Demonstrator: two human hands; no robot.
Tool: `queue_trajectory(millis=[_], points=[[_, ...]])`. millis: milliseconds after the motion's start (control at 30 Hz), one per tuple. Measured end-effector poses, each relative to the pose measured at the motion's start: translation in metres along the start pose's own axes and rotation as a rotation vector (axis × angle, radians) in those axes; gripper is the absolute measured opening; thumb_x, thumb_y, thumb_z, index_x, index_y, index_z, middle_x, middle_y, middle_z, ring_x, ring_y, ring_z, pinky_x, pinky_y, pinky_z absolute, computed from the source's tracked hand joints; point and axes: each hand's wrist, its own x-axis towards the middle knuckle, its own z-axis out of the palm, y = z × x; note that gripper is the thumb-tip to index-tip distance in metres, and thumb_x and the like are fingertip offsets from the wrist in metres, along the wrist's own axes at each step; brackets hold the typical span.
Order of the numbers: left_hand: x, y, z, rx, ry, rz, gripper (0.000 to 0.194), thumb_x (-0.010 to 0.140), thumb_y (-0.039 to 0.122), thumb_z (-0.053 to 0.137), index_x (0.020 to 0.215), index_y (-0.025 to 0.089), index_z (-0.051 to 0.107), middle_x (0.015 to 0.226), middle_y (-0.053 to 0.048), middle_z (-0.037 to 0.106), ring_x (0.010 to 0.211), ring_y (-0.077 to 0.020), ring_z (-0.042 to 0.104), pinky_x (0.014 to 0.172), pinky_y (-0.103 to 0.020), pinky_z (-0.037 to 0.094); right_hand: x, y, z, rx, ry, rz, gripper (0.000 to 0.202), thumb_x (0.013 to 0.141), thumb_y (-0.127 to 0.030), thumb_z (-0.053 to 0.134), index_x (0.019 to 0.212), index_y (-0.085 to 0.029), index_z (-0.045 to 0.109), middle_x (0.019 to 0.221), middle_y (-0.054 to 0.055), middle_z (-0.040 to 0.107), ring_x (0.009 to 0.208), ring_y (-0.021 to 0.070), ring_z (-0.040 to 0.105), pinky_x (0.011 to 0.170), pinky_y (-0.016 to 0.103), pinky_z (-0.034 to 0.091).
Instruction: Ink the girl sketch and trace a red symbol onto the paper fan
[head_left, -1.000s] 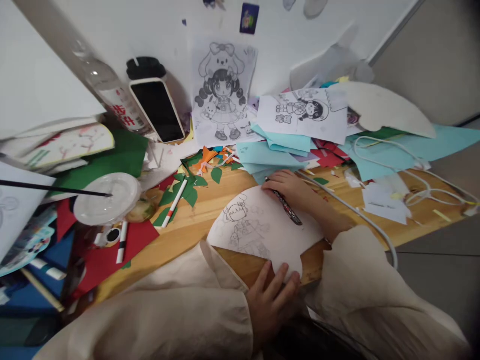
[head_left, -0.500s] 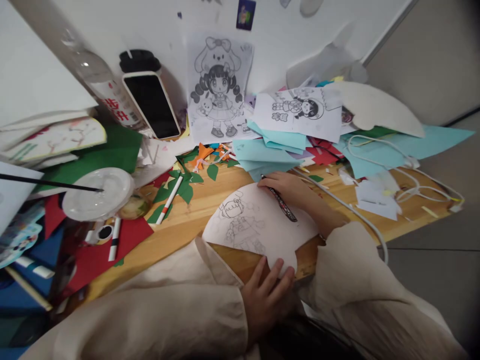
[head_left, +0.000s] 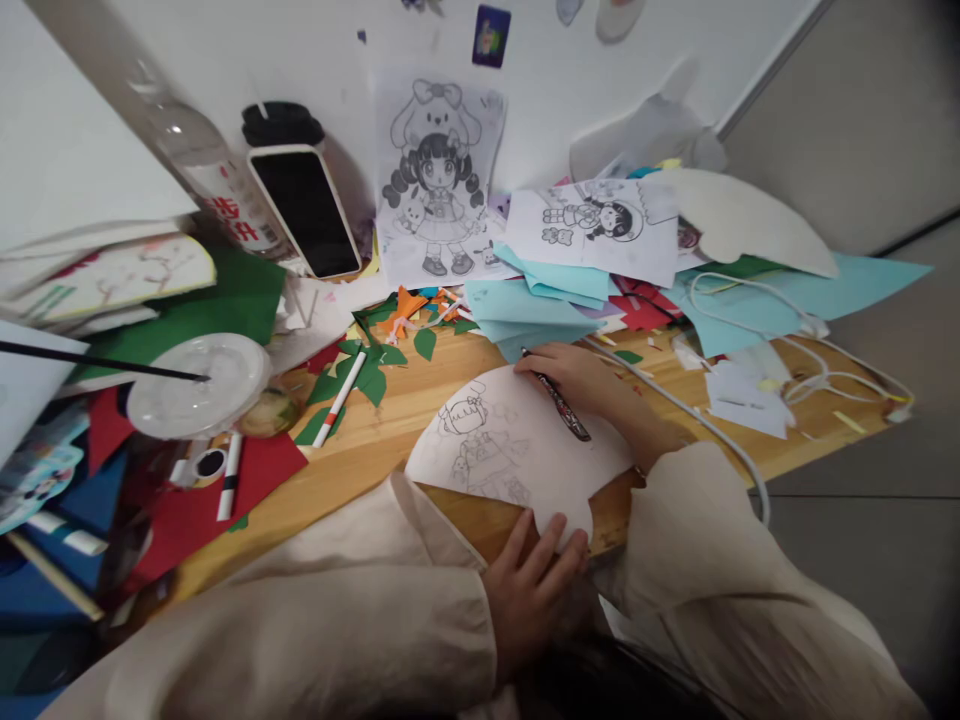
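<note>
A white cut-out paper with a partly inked pencil drawing of a figure lies at the table's front edge. My left hand rests with spread fingers on its lower tab. At the paper's upper edge, my right hand is closed on a black patterned pen, whose capless-looking dark end points up and left, away from the drawn lines. A printed picture of a girl in a dog hat leans upright against the wall. Beside it, a second printed drawing lies tilted on light blue paper.
To the left are a lidded cup with a black straw, a red-capped marker, a phone, a bottle and red paper. A white cable runs along the right, near paper scraps.
The view has shifted very slightly. Both hands, the pen and the paper hold nearly the same positions as before.
</note>
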Motion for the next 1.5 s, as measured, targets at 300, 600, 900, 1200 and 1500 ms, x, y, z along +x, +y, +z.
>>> queue_trajectory(millis=[300, 600, 900, 1200, 1500], points=[[-0.001, 0.000, 0.001, 0.021, -0.017, 0.000, 0.042, 0.099, 0.028, 0.034, 0.137, 0.020, 0.051, 0.155, -0.004, 0.033, 0.137, -0.0275, 0.039, 0.107, -0.048, 0.039, 0.001, -0.002, -0.002, -0.011, -0.004, 0.012, 0.025, 0.097, -0.023, 0.043, 0.106, -0.019, 0.066, 0.097, 0.007, 0.065, 0.089, 0.0201, 0.057, 0.075, 0.028, 0.040], [0.007, -0.007, -0.005, 0.036, 0.055, 0.019, 0.033, 0.099, 0.026, 0.041, 0.126, 0.020, 0.059, 0.138, -0.004, 0.054, 0.130, -0.0263, 0.047, 0.115, -0.059, 0.025, 0.002, -0.010, -0.007, 0.008, 0.017, 0.080, 0.025, 0.095, -0.019, 0.045, 0.108, -0.021, 0.066, 0.098, 0.005, 0.069, 0.085, 0.0181, 0.061, 0.071, 0.026, 0.039], [0.002, -0.005, -0.006, -0.004, 0.060, 0.003, 0.036, 0.099, 0.024, 0.037, 0.126, 0.018, 0.060, 0.141, -0.004, 0.051, 0.130, -0.0263, 0.046, 0.115, -0.052, 0.029, -0.003, -0.007, -0.004, 0.012, 0.109, 0.185, 0.022, 0.094, -0.020, 0.047, 0.106, -0.020, 0.065, 0.102, 0.004, 0.070, 0.087, 0.0178, 0.063, 0.073, 0.026, 0.043], [-0.002, -0.002, -0.009, -0.102, -0.029, 0.111, 0.032, 0.099, 0.030, 0.040, 0.120, 0.027, 0.064, 0.147, 0.000, 0.045, 0.137, -0.0308, 0.037, 0.111, -0.059, 0.028, -0.001, -0.010, -0.002, -0.027, 0.085, 0.148, 0.021, 0.092, -0.017, 0.047, 0.101, -0.021, 0.066, 0.095, 0.003, 0.068, 0.085, 0.0175, 0.061, 0.068, 0.026, 0.038], [-0.015, -0.022, -0.012, -0.113, -0.112, 0.179, 0.033, 0.099, 0.028, 0.039, 0.120, 0.029, 0.065, 0.153, 0.006, 0.037, 0.141, -0.0238, 0.031, 0.109, -0.046, 0.036, 0.000, -0.009, -0.003, -0.012, 0.069, 0.126, 0.022, 0.091, -0.013, 0.047, 0.099, -0.019, 0.066, 0.091, 0.005, 0.068, 0.084, 0.0190, 0.059, 0.073, 0.028, 0.039]])
